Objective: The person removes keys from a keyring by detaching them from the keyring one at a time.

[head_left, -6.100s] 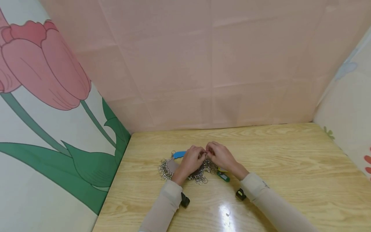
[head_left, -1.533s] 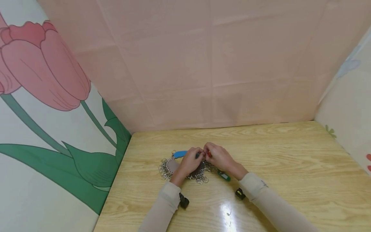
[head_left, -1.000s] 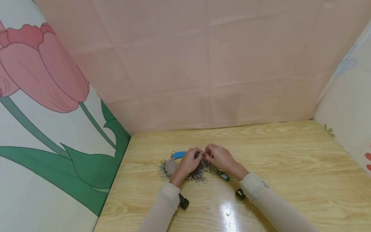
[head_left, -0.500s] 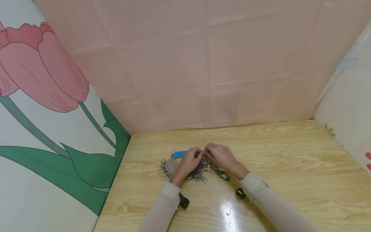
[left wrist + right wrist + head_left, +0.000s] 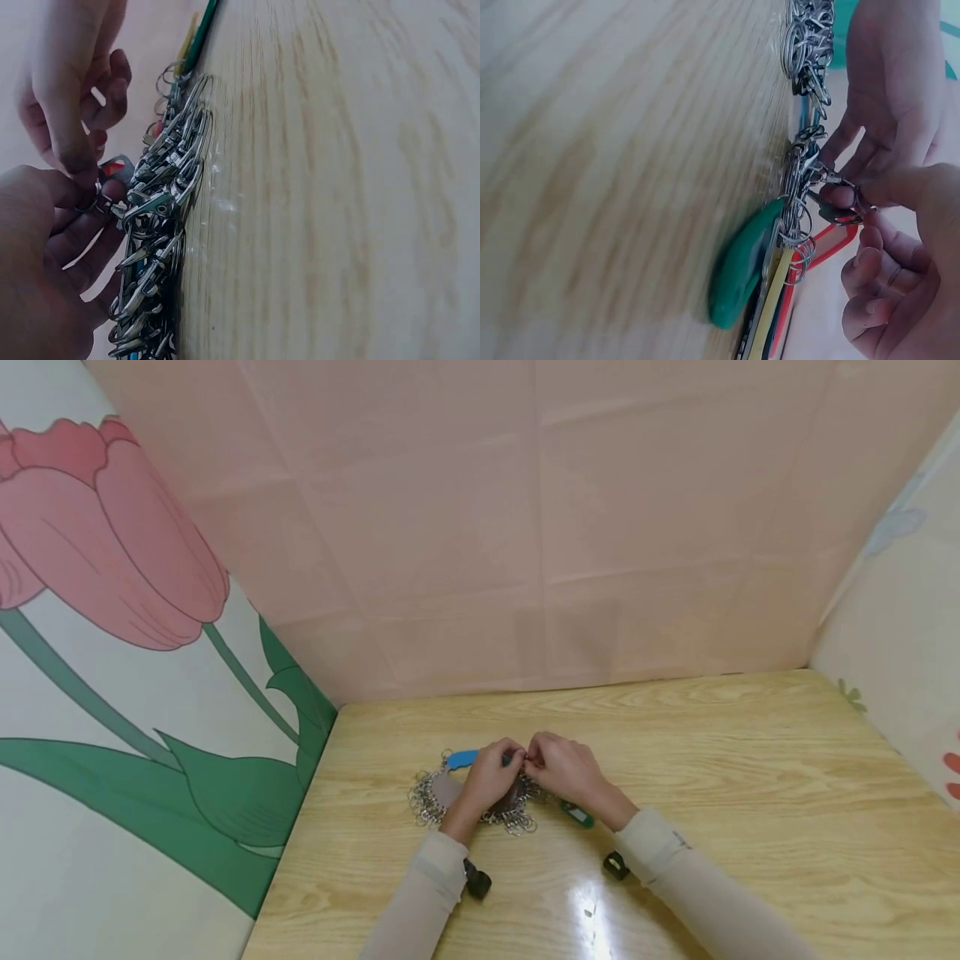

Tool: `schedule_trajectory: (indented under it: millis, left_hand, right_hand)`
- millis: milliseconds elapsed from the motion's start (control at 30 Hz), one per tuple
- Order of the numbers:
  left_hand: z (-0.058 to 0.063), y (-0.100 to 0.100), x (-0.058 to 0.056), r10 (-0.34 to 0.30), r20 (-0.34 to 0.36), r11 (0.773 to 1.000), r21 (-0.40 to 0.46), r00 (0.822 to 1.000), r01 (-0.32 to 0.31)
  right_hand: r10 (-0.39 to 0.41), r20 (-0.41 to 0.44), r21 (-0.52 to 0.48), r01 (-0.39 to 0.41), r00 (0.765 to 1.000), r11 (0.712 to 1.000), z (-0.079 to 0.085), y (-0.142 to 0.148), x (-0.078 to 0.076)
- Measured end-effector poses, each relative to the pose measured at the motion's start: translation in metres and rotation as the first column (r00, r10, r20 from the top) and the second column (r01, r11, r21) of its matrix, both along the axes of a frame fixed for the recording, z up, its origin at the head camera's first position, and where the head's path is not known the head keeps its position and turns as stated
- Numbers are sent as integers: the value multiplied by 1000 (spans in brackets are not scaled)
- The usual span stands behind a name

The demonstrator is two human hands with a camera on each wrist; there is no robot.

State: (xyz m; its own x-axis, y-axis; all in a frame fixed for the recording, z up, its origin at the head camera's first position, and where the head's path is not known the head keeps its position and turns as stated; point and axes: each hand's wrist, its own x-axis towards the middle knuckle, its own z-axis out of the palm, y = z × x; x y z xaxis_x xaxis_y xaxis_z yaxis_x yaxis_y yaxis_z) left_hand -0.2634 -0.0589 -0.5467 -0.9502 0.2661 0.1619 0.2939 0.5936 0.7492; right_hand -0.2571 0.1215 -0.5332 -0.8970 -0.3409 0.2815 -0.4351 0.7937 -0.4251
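Observation:
Several metal clasps with key rings [image 5: 161, 199] fringe a flat brownish piece [image 5: 446, 788] on the table, and a blue piece [image 5: 462, 759] lies at its back. My left hand [image 5: 491, 774] pinches a small key ring [image 5: 864, 208] at the right side of this fringe. From the right, my right hand [image 5: 566, 767] pinches the same ring between thumb and fingertips, so the two hands meet. A dark tag with a red part [image 5: 114, 169] hangs close to the fingertips. Beside the right hand lies a green key tag [image 5: 577, 813], with yellow and red-edged tags [image 5: 838, 241] near it.
The wood-grain table [image 5: 750, 793] reaches to a pink sheet [image 5: 420, 527] behind. A black strap piece [image 5: 477, 882] shows at the left forearm and a black block [image 5: 616, 865] by the right cuff. A tulip-painted wall [image 5: 112, 543] stands left.
Both hands stay close together over the same spot. A red piece visible at the right fingers 1.5 s ago is hidden in the head view now. The right forearm has shifted slightly left.

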Motion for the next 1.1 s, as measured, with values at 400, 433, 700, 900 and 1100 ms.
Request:
schedule_trajectory:
  millis: [400,433,700,900,1100]
  left_hand:
    - [1,-1,3,-4,13,1000,11,1000,4]
    - [1,-1,3,-2,15,1000,13,1000,2]
    - [0,-1,2,10,0,1000,6,1000,-10]
    - [1,-2,1,22,-6,1000,-11,1000,-22]
    - [1,-3,0,24,-22,999,-31,999,-25]
  right_hand:
    - [-44,59,-53,47,997,997,0,-3,0]
    - [-43,61,-60,47,997,997,0,-3,1]
    - [-31,68,-93,37,997,995,0,-3,1]
    - [-24,57,-99,30,998,995,2,-4,0]
    - [-9,55,-104,15,998,994,3,-4,0]
